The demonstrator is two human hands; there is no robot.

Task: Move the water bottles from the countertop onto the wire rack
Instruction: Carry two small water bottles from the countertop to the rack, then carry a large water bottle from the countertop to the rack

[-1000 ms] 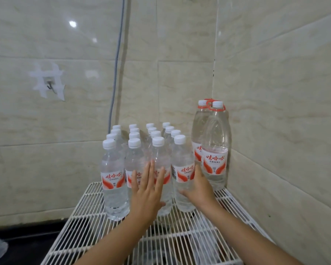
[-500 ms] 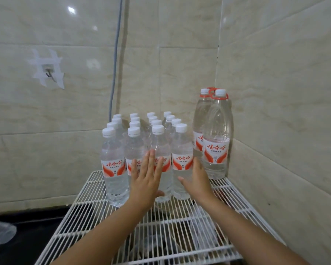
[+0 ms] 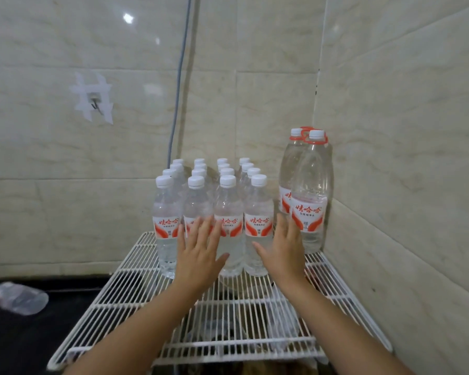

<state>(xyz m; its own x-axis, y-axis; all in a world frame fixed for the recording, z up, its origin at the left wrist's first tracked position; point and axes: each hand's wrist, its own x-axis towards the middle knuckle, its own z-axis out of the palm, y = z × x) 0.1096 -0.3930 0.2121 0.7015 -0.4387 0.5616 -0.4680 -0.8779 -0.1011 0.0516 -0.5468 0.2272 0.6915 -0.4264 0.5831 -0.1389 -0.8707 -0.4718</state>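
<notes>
Sixteen small bottles (image 3: pixel 257 223) upright on wire rack (image 3: pixel 136 301) | hands: left (image 3: pixel 201 255), right (image 3: pixel 283 255) flat, spread, empty

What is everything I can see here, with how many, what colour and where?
small water bottles: sixteen caps visible, clear with white caps and red labels, in rows at the back of the wire rack
large water bottles: two, clear with red handles, right back corner
wire rack: one, white, against the tiled walls
wall hook: one, taped on left wall
cable: one, grey, running down the wall
lying bottle: one, clear, far left, blurred
left hand: open, before the front row
right hand: open, beside it
</notes>
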